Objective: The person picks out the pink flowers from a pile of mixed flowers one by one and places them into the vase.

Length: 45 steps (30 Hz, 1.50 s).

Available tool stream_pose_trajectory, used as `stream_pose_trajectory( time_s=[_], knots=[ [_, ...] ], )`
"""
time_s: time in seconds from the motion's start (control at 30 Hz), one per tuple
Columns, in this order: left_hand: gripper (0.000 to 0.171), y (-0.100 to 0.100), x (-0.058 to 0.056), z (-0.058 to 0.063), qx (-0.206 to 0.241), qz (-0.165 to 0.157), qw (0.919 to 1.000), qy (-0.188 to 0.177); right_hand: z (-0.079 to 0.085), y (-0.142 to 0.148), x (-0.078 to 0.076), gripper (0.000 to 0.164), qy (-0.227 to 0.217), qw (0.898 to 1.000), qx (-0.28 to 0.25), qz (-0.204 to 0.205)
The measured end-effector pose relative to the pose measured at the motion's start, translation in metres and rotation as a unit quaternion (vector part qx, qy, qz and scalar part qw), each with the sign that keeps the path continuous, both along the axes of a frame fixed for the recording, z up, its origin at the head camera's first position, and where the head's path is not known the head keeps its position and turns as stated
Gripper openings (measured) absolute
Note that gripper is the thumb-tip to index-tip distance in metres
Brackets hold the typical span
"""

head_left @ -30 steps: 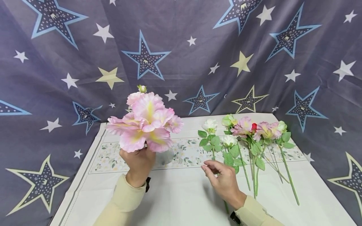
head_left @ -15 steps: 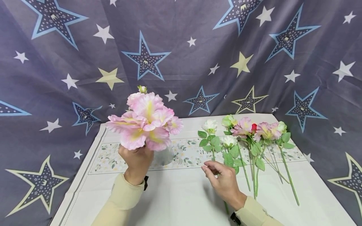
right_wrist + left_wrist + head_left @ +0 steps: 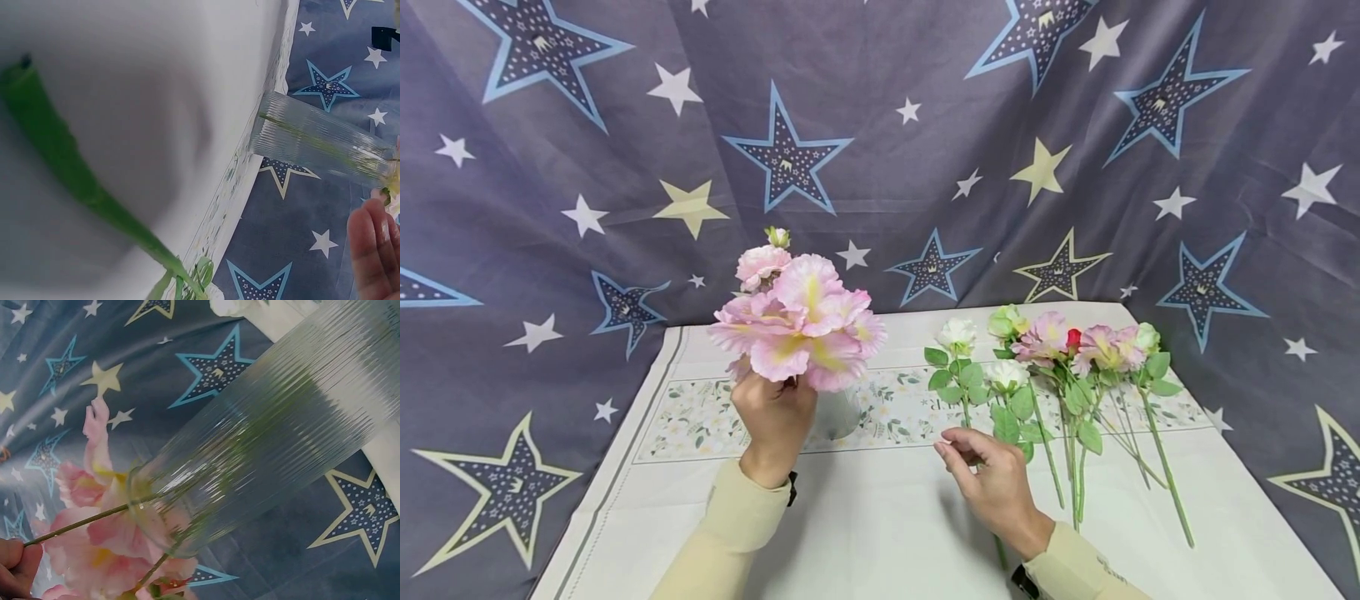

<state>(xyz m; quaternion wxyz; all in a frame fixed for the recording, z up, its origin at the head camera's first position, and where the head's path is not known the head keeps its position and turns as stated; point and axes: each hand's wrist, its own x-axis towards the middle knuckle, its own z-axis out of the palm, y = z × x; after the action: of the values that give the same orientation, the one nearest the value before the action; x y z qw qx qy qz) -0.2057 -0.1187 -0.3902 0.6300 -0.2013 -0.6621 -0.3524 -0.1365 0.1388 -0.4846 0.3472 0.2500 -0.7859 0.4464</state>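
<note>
In the head view my left hand (image 3: 777, 423) is raised at the left, just under a large ruffled pink-and-yellow flower (image 3: 801, 325). Its fingertips pinch a thin brown stem (image 3: 81, 526) in the left wrist view, and that stem passes into the mouth of a clear ribbed glass vase (image 3: 250, 437). Behind the bloom show a smaller pink flower (image 3: 762, 265) and a bud (image 3: 778, 237). My right hand (image 3: 995, 482), fingers loosely bent and holding nothing, hovers over the green stem (image 3: 81, 181) of a white rose (image 3: 957, 335). The bloom and left hand hide most of the vase in the head view.
Right of my right hand lie another white rose (image 3: 1006, 375), pink flowers (image 3: 1105, 347), a red bud (image 3: 1073, 338) and pale green roses (image 3: 1007, 320), their stems toward me. A floral printed strip (image 3: 891, 408) crosses the white tabletop (image 3: 865, 517). A star-patterned curtain (image 3: 865, 100) stands behind.
My left hand and the large pink bloom have shifted a little right, and the bloom sits slightly lower, uncovering more of the smaller pink flower. My right hand has stayed still.
</note>
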Motion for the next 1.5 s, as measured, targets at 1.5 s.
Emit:
stream_pose_trajectory(
  time_s=[1.5],
  knots=[
    [0.013,-0.007,-0.014,-0.036,-0.066,0.068,0.9752,-0.200,-0.004,0.004,-0.004,0.023,0.011,1.000,0.001,-0.018]
  ],
)
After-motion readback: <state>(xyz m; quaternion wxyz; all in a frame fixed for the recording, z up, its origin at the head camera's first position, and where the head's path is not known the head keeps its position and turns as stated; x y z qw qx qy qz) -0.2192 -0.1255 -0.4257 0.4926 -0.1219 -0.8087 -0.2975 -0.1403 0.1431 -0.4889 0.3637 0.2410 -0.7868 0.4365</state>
